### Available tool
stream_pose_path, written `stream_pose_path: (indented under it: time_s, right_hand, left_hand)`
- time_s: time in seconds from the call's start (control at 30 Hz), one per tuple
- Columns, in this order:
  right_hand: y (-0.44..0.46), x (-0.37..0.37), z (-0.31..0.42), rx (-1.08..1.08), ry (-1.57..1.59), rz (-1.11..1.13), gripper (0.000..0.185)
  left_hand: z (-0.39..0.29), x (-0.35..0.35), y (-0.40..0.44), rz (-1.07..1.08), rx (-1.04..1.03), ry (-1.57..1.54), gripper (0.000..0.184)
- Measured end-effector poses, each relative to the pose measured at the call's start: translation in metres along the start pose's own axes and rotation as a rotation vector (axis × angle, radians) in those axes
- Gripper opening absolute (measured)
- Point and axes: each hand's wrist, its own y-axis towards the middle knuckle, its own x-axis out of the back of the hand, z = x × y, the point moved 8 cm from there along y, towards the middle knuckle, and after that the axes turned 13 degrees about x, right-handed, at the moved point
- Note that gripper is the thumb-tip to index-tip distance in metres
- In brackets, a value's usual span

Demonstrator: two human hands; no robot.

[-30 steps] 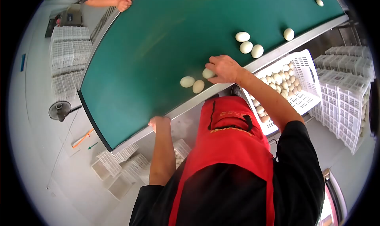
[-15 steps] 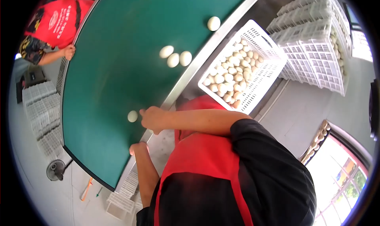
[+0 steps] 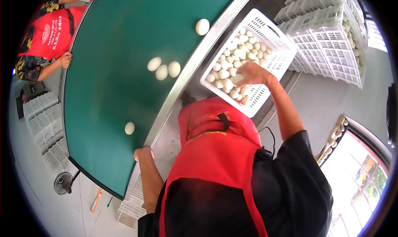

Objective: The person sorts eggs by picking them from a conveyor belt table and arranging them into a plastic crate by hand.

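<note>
My right hand (image 3: 253, 74) is over the white plastic basket (image 3: 265, 97), blurred by motion. Its fingers close on a pale egg (image 3: 237, 80), smeared too, just above the other eggs (image 3: 224, 74) piled inside. At the near metal rail (image 3: 166, 111) of the green table, my left hand (image 3: 144, 153) has its fingers curled over the edge. Beyond that hand, a single egg (image 3: 129, 128) lies on the green surface (image 3: 103, 92). Farther up are three eggs in a cluster, one of them an egg (image 3: 161, 72) in the middle, and another egg (image 3: 202, 26) near the rail.
Across the table, a person in a red apron (image 3: 54, 34) holds the far edge with both hands. White crates (image 3: 327, 42) filled with eggs are stacked at right. More crates (image 3: 45, 116) and a fan (image 3: 63, 183) stand at left.
My right hand has swung from beside the single egg on the table over to the basket. My left hand stays at the rail. The view has shifted slightly.
</note>
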Motion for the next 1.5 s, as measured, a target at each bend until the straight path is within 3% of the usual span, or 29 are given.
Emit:
stream_pose_path:
  time_s: [0.03, 0.1, 0.13, 0.23, 0.37, 0.4, 0.5, 0.53, 0.57, 0.63, 0.73, 0.77, 0.83, 0.9, 0.97, 1.0, 1.03, 1.07, 1.17, 1.27, 1.37, 1.43, 1.47, 1.5]
  right_hand:
    - [-0.009, -0.009, -0.030, -0.158, -0.225, 0.130, 0.043]
    - [-0.026, -0.027, -0.063, -0.199, -0.430, 0.090, 0.041]
    - [-0.026, -0.040, -0.076, -0.178, -0.442, 0.091, 0.024]
    - [-0.015, -0.093, -0.124, -0.256, -0.577, 0.275, 0.040]
    - [-0.014, -0.112, -0.138, -0.328, -0.400, 0.253, 0.041]
    - [-0.012, -0.112, -0.140, -0.277, -0.392, 0.248, 0.033]
    - [-0.010, -0.077, -0.123, -0.187, -0.270, 0.100, 0.027]
    - [-0.002, -0.061, -0.127, -0.153, -0.188, -0.085, 0.029]
    - [0.012, -0.058, -0.144, -0.296, -0.134, -0.073, 0.024]
    - [0.039, -0.041, -0.149, -0.133, 0.066, -0.417, 0.024]
    - [0.075, -0.046, -0.148, -0.302, 0.659, -0.615, 0.036]
    - [0.104, -0.049, -0.170, -0.191, 0.417, -0.671, 0.046]
    - [0.121, -0.049, -0.159, -0.317, 0.487, -0.733, 0.047]
    - [0.127, -0.046, -0.162, -0.267, 0.442, -0.857, 0.050]
    - [0.128, -0.046, -0.172, -0.235, 0.458, -0.789, 0.047]
    - [0.117, -0.032, -0.154, -0.179, 0.245, -0.840, 0.046]
    - [0.098, -0.014, -0.132, -0.120, 0.031, -0.890, 0.044]
    - [0.076, 0.005, -0.093, -0.066, 0.080, -0.917, 0.043]
    - [0.030, 0.042, 0.044, 0.284, -0.002, -0.960, 0.037]
    - [0.030, 0.043, 0.156, 0.715, -0.297, -0.962, 0.046]
    - [0.073, 0.018, 0.213, 0.841, -0.400, -0.712, 0.059]
    - [0.107, -0.007, 0.229, 0.898, -0.463, -0.574, 0.064]
    - [0.114, -0.015, 0.243, 0.947, -0.532, -0.601, 0.049]
    - [0.125, -0.021, 0.245, 0.952, -0.539, -0.582, 0.043]
  left_hand:
    - [-0.006, -0.011, 0.011, 0.002, -0.044, 0.054, 0.035]
    - [-0.001, 0.005, -0.006, 0.013, -0.057, 0.027, 0.035]
    - [0.004, 0.015, -0.017, 0.018, -0.053, 0.006, 0.035]
    - [0.009, 0.027, -0.032, 0.027, -0.053, -0.024, 0.035]
    - [0.011, 0.032, -0.038, 0.033, -0.046, -0.046, 0.035]
    - [0.010, 0.032, -0.038, 0.034, -0.044, -0.053, 0.035]
    - [0.005, 0.024, -0.028, 0.032, -0.069, -0.041, 0.035]
    - [0.002, 0.018, -0.020, 0.028, -0.091, -0.005, 0.035]
    - [0.005, 0.018, -0.017, 0.046, -0.069, -0.005, 0.034]
    - [0.010, 0.023, -0.027, 0.080, -0.033, -0.010, 0.033]
    - [0.020, 0.032, -0.044, 0.123, 0.027, -0.048, 0.032]
    - [0.026, 0.033, -0.048, 0.166, 0.043, -0.089, 0.029]
    - [0.027, 0.031, -0.044, 0.245, 0.062, -0.184, 0.035]
    - [0.019, 0.020, -0.019, 0.299, -0.078, -0.070, 0.049]
    - [0.019, 0.013, 0.001, 0.391, -0.152, -0.039, 0.060]
    - [0.024, 0.013, 0.009, 0.460, -0.152, -0.060, 0.064]
    - [0.041, 0.049, -0.037, 0.560, -0.057, -0.124, 0.066]
    - [0.054, 0.067, -0.066, 0.660, 0.038, -0.189, 0.068]
    - [0.018, 0.127, -0.033, 0.044, -0.727, 0.079, 0.077]
    - [-0.013, 0.161, -0.104, -0.027, -1.342, 0.056, 0.084]
    - [-0.043, 0.104, -0.112, 0.212, -1.475, 0.088, 0.078]
    - [-0.050, 0.078, -0.134, 0.214, -1.557, 0.234, 0.076]
    - [-0.049, 0.074, -0.148, 0.071, -1.588, 0.342, 0.072]
    - [-0.048, 0.073, -0.163, 0.064, -1.637, 0.309, 0.071]
